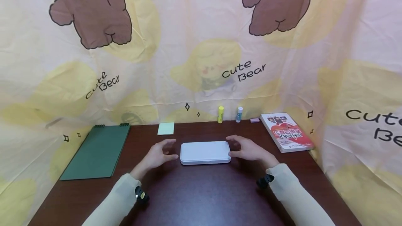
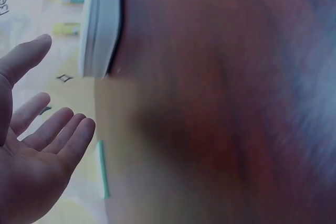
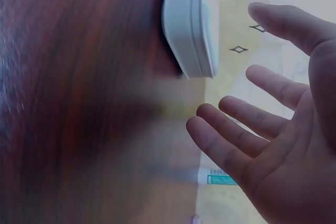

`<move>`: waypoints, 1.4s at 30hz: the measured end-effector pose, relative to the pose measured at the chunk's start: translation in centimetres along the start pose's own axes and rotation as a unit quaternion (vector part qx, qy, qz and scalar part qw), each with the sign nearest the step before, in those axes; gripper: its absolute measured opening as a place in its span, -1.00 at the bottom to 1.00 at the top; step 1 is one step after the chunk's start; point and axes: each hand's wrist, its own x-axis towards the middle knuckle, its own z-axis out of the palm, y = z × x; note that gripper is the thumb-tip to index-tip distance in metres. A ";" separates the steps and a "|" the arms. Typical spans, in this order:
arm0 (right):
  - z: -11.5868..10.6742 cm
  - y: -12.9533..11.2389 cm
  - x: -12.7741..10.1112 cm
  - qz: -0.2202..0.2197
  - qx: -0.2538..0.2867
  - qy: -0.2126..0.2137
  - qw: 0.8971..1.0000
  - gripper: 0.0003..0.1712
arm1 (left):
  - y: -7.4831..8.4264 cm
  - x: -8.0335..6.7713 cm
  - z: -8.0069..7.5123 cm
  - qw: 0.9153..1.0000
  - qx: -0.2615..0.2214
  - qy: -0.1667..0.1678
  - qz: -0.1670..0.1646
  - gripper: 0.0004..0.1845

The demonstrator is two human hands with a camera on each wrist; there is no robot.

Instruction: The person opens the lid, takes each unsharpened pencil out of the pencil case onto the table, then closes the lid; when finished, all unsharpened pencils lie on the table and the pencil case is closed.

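A flat white case (image 1: 205, 151) with rounded corners and a seam along its side lies in the middle of the dark table. My left hand (image 1: 159, 154) is just off its left end, thumb and fingers spread apart and holding nothing. At the right end is my right hand (image 1: 249, 149), its thumb tip overlapping the case's edge in the head view. In the right wrist view, the fingers (image 3: 220, 142) are loosely extended, and a gap shows between them and the case. The left wrist view likewise shows the left fingers (image 2: 58, 135) apart from the case.
Behind the case are a pale green sticky-note pad (image 1: 165, 128), a yellow highlighter-like stick (image 1: 221, 114), a glue stick (image 1: 239, 114) and a small pink eraser-like block (image 1: 254, 120). A green spiral notebook (image 1: 97, 152) lies left, a red-and-white book (image 1: 286, 132) right. A printed curtain (image 1: 176, 79) hangs behind.
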 end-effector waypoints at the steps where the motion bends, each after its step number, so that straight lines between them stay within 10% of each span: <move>1: 0.2 -0.1 0.1 0.000 0.001 -0.001 1.000 -0.23 | 0.0 0.0 0.3 1.000 -0.003 -0.002 -0.002 -0.24; 42: 2.8 -1.4 1.1 0.012 -0.003 -0.008 1.000 -0.17 | -0.3 0.6 2.7 0.999 -0.012 -0.029 -0.016 -0.02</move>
